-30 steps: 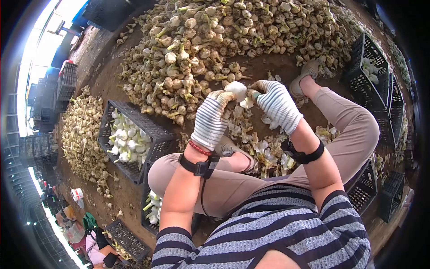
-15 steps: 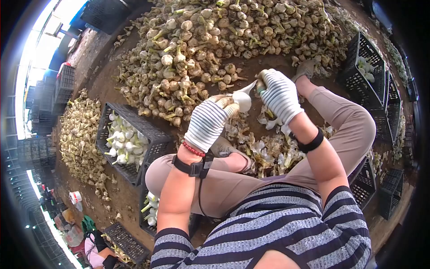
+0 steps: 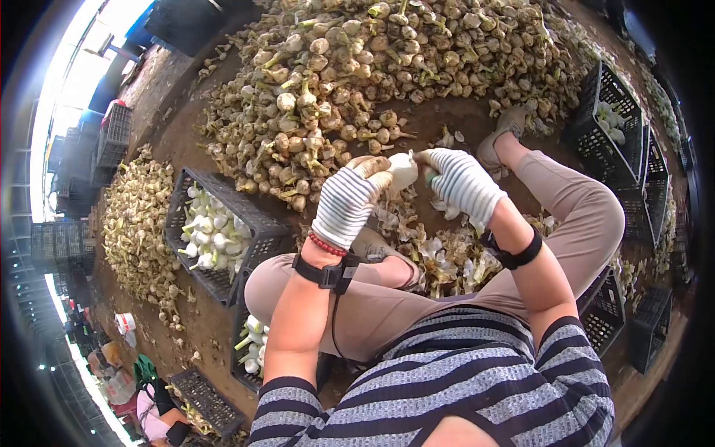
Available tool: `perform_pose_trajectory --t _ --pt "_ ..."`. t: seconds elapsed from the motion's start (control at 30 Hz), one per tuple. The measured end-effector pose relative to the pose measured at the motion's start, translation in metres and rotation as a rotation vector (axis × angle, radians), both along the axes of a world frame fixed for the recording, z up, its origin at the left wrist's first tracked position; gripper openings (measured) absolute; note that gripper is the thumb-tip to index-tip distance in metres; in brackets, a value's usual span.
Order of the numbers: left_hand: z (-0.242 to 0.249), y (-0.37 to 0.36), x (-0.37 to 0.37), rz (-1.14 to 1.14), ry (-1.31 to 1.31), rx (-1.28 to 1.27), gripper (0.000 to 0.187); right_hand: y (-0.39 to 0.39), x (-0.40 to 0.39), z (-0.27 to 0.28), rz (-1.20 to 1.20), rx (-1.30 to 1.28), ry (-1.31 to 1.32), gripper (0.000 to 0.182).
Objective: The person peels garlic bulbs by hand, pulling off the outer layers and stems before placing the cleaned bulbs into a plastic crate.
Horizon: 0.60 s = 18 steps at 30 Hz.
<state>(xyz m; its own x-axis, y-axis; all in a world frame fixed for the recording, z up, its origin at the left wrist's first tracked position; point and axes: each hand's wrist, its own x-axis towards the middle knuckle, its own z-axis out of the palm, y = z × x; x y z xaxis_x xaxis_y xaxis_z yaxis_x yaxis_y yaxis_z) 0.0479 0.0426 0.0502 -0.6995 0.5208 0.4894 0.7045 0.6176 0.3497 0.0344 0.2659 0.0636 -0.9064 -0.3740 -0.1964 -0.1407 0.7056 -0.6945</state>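
Observation:
A white garlic bulb (image 3: 403, 171) is held by my left hand (image 3: 348, 200), its gloved fingers closed around the bulb's left side. From the right, my right hand (image 3: 463, 182) meets the bulb with thumb and fingers pinched at its edge. Whether that pinch holds loose skin or the bulb itself is hard to see. Both hands wear striped knit gloves with stained fingertips. Beneath them, peeled-off garlic skins (image 3: 454, 257) lie scattered on the ground between my legs.
A large heap of unpeeled garlic (image 3: 335, 89) spreads ahead. On the left stands a black crate of white bulbs (image 3: 253, 249), with a smaller garlic pile (image 3: 138, 231) beyond. More black crates (image 3: 607, 153) stand at right. A person (image 3: 153, 410) is at lower left.
A strip of skin was stretched between the bulb and my right hand. Now my right hand has come down and left against the bulb, and the stretched strip no longer shows.

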Motion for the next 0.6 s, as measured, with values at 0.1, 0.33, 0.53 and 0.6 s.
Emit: perform_pose_trajectory --t 0.1,0.33,0.53,0.6 --pt "0.001 -0.007 0.001 0.081 -0.043 0.068 0.019 -0.003 0.0 -0.008 -0.223 -0.078 -0.11 0.025" --pt "-0.002 -0.001 0.0 0.008 -0.005 0.332 0.026 -0.018 -0.001 -0.002 -0.246 -0.369 0.091 0.026" --pt "-0.002 -0.005 0.006 0.099 -0.148 0.406 0.028 0.002 -0.007 -0.032 -0.271 -0.284 -0.12 0.027" --pt "0.006 -0.002 0.007 0.065 -0.087 0.294 0.029 -0.009 0.01 0.007 -0.338 -0.42 -0.157 0.029"
